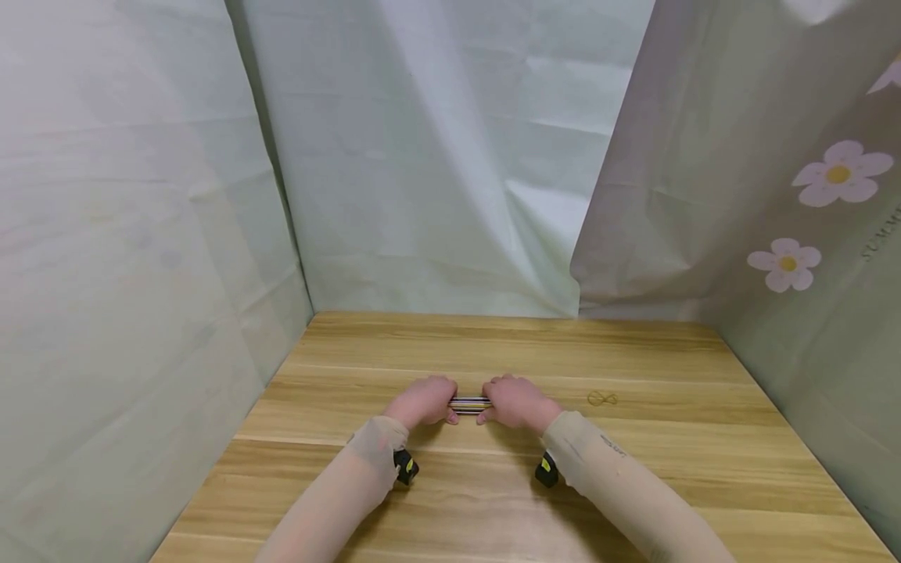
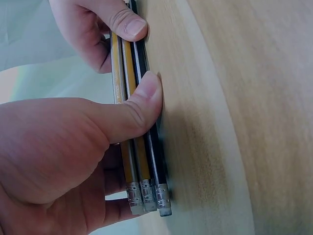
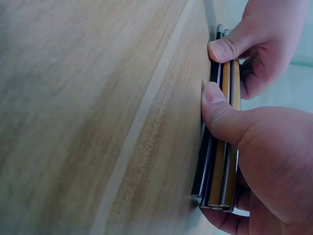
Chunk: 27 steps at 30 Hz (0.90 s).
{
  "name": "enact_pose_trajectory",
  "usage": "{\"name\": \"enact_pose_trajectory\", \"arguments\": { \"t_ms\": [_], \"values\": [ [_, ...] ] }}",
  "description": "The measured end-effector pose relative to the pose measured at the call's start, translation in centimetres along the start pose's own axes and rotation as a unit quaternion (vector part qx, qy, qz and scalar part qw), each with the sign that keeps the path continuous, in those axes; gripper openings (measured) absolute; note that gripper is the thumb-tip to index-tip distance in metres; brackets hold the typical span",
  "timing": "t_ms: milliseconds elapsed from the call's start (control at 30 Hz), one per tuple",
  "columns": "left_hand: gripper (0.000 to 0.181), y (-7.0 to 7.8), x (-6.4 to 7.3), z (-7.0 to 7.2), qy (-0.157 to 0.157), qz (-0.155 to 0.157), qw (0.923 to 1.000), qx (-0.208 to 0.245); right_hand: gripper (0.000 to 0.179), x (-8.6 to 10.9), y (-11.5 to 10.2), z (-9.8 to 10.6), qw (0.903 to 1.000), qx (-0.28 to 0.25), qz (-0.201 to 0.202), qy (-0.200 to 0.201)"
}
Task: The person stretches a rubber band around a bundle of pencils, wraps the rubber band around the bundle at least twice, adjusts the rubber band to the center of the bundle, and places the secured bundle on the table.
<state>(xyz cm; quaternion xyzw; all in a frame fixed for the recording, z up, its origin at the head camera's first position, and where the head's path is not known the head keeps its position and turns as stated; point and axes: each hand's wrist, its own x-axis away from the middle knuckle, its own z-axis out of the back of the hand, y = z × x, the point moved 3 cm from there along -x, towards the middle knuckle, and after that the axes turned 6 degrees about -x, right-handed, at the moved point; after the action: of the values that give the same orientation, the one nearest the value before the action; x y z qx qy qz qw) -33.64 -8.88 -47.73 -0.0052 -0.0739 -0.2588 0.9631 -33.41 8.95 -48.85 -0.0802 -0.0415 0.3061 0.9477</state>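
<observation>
A bundle of several pencils [image 1: 470, 405], black and yellow striped, lies crosswise on the table between both hands. My left hand [image 1: 425, 400] grips its left part, thumb on the near side and fingers behind. In the left wrist view, metal ferrules and pale erasers [image 2: 149, 193] stick out past that hand. My right hand [image 1: 519, 403] grips the other part in the same way. Flat, unsharpened ends [image 3: 217, 205] show beyond it in the right wrist view, one black pencil slightly offset from the rest. The fingers behind the bundle are partly hidden.
A thin yellowish loop like a rubber band [image 1: 602, 398], twisted into a figure eight, lies on the wooden table [image 1: 507, 344] right of my right hand. Pale cloth hangings [image 1: 450, 156] enclose the table's back and sides. Dark wrist cameras [image 1: 406, 467] sit under both wrists.
</observation>
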Motion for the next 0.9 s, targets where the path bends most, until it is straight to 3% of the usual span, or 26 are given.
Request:
{"name": "enact_pose_trajectory", "arguments": {
  "t_ms": [333, 633, 767, 900],
  "values": [
    [0.03, -0.03, 0.16, 0.06, -0.005, -0.003, 0.9998, 0.02, 0.038, -0.01, 0.0, -0.09, 0.9999, -0.002, 0.014, 0.003],
    [0.027, 0.22, 0.12, 0.0, -0.006, -0.006, 0.9999, -0.013, 0.035, 0.34, -0.24, -0.03, 0.9996, 0.01, 0.026, 0.011],
    [0.024, 0.56, 0.24, 0.2, 0.016, -0.017, 0.999, -0.037, 0.032, 0.51, -0.3, 0.0, 0.9994, 0.019, 0.02, 0.02],
    [0.021, 0.89, 0.4, 0.57, 0.058, -0.028, 0.9971, -0.042, 0.029, 0.55, -0.29, 0.15, 0.9988, 0.029, 0.013, 0.038]
  ]
}}
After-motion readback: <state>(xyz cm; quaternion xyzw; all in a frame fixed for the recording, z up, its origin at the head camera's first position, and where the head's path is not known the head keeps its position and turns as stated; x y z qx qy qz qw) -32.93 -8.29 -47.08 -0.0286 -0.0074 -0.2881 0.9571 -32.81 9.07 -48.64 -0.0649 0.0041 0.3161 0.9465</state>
